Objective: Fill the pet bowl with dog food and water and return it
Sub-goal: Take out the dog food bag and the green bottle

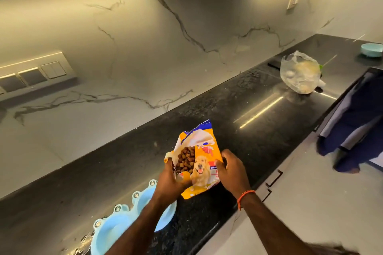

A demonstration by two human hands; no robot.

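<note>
An orange and yellow dog food bag (pixel 204 163) with a dog picture stands on the black counter (pixel 238 114), its torn top open and brown kibble (pixel 186 160) showing inside. My left hand (pixel 170 180) grips the bag's left edge near the opening. My right hand (pixel 232 170) grips its right side; an orange thread is round that wrist. A light blue double pet bowl (pixel 116 223) with frog-eye knobs lies on the counter at the lower left, partly hidden by my left forearm. Its basins look empty where visible.
A clear plastic bag (pixel 300 74) with pale contents sits further right on the counter. A teal bowl (pixel 372 49) stands at the far right. A dark blue cloth (pixel 352 128) hangs over the counter's front edge. Switch plates (pixel 33 76) are on the marble wall.
</note>
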